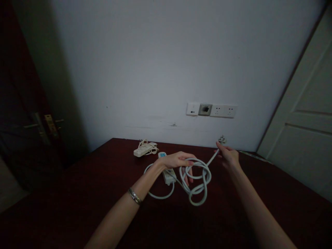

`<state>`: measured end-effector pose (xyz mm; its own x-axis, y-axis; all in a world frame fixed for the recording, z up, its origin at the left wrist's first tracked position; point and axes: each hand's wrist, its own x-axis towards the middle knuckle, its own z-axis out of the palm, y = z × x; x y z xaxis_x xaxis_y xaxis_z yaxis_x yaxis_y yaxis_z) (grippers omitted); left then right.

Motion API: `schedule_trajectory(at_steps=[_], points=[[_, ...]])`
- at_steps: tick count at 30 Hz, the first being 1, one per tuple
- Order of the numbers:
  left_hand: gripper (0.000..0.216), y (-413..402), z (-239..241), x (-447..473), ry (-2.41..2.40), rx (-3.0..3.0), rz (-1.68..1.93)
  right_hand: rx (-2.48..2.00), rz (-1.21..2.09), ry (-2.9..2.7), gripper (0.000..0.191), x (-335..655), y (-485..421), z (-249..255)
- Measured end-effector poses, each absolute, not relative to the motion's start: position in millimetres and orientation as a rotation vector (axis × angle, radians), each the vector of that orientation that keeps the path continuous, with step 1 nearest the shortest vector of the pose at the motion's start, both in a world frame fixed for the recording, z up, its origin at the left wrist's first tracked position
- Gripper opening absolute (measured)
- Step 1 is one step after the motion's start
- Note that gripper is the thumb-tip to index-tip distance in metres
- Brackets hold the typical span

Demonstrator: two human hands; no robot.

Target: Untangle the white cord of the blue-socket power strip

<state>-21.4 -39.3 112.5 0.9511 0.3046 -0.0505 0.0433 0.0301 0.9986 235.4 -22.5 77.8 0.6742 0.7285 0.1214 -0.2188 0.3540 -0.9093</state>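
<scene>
A white power strip (168, 175) lies on the dark red table (77, 200), with its long white cable (197, 180) looped in coils beside it. My left hand (177, 160) is closed on the coiled cable, loops hanging over and under its fingers. My right hand (228, 155) pinches the cable near its plug end (221, 140), which is raised close to the wall. The cable runs taut between the two hands. A metal bracelet (135, 196) sits on my left wrist.
A second cream power strip (144, 149) with its cord bundled lies at the table's far edge. A row of wall sockets (211, 110) is above the table. A dark door with a handle (44, 128) stands at left, a white door (306, 117) at right.
</scene>
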Motion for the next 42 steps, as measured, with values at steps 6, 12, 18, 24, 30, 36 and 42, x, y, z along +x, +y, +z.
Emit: schedule_trajectory(at_steps=[6,12,18,24,30,36,42], points=[[0.031,-31,108,-16,0.254,1.463,0.442,-0.971,0.879,-0.467,0.025,230,-30,90],[0.027,-20,100,-3,0.356,1.295,0.77,-0.765,1.191,-0.557,0.013,212,-42,113],[0.032,-20,99,-5,0.34,1.333,0.766,-0.738,1.18,-0.75,0.015,197,-46,119],[0.036,-23,98,2,0.277,1.363,0.771,-0.776,1.143,-0.965,0.039,196,-49,115],[0.03,-21,99,3,0.242,1.277,0.914,-0.82,1.175,-1.188,0.049,194,-50,111],[0.03,-23,98,4,0.23,1.315,0.866,-0.94,0.931,-1.217,0.057,195,-43,112],[0.033,-28,97,3,0.209,1.367,0.803,-1.089,0.651,-1.208,0.057,209,-33,108]])
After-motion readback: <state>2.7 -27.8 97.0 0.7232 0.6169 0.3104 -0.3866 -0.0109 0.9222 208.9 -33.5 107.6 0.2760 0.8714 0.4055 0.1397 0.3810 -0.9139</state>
